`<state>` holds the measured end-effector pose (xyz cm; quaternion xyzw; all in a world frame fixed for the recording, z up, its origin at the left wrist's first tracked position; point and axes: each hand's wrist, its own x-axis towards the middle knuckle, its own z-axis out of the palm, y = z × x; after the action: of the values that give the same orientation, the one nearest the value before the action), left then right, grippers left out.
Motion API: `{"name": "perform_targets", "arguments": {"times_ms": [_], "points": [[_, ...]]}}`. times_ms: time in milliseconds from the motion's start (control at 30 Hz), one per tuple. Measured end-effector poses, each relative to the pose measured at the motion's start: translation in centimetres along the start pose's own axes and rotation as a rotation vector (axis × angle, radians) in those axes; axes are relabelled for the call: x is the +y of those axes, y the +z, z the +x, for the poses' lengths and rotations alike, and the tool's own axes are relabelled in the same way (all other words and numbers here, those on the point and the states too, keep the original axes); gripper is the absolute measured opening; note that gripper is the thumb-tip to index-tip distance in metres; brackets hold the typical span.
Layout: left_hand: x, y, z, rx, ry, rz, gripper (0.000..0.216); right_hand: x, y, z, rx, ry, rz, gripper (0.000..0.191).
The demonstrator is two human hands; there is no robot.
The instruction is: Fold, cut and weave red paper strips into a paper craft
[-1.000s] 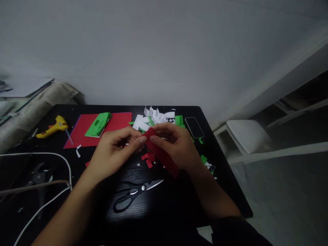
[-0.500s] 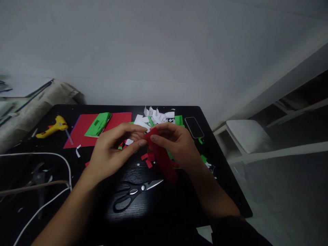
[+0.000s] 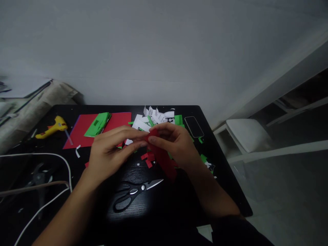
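A folded strip of red paper [image 3: 164, 160] slants down toward me over the black table. My right hand [image 3: 176, 143] pinches its upper end, thumb on the near face and fingers behind. My left hand [image 3: 112, 147] meets that same end from the left, its thumb and fingertips closed together at the paper's edge; part of the grip is hidden. Below the hands, black-handled scissors [image 3: 138, 191] lie with blades pointing right. Small red paper scraps [image 3: 148, 159] rest just behind the strip, and white paper scraps [image 3: 156, 116] are heaped beyond my fingers.
A red sheet [image 3: 118, 119] carries folded green paper [image 3: 98, 124] at the back left. Beside it lies a yellow glue gun [image 3: 52, 128]. A phone [image 3: 194, 127] is at the right, a white cable [image 3: 64, 162] at the left. A white stool [image 3: 246, 135] stands off the right edge.
My left hand's fingers have straightened and drawn closer to the thumb at the paper's top end. My right hand and the red strip have barely shifted.
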<state>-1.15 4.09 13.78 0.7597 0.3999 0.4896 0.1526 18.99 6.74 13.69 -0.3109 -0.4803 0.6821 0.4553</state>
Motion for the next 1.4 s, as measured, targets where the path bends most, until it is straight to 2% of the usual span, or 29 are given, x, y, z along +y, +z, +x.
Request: {"name": "perform_targets", "arguments": {"times_ms": [800, 933, 1033, 1100, 1267, 1400], "points": [[-0.06, 0.0, -0.07, 0.003, -0.006, -0.023, 0.025, -0.11, 0.23, -0.23, 0.035, -0.036, -0.071, 0.027], [-0.23, 0.06, -0.13, -0.014, -0.078, -0.131, 0.028, -0.16, 0.22, -0.22, 0.068, -0.089, -0.11, 0.025], [-0.15, 0.05, -0.09, -0.033, -0.129, -0.187, 0.016, -0.06, 0.31, -0.15, 0.081, -0.112, -0.138, 0.024], [-0.02, 0.14, 0.01, -0.047, -0.134, -0.137, 0.005, 0.03, 0.41, -0.1, 0.081, -0.118, -0.162, 0.024], [0.02, 0.46, 0.11, -0.067, -0.142, -0.021, 0.012, 0.12, 0.46, -0.06, 0.07, -0.131, -0.211, 0.024], [-0.25, 0.39, 0.03, -0.041, -0.097, 0.005, 0.012, 0.2, 0.18, 0.0, 0.073, -0.15, -0.243, 0.015]]}}
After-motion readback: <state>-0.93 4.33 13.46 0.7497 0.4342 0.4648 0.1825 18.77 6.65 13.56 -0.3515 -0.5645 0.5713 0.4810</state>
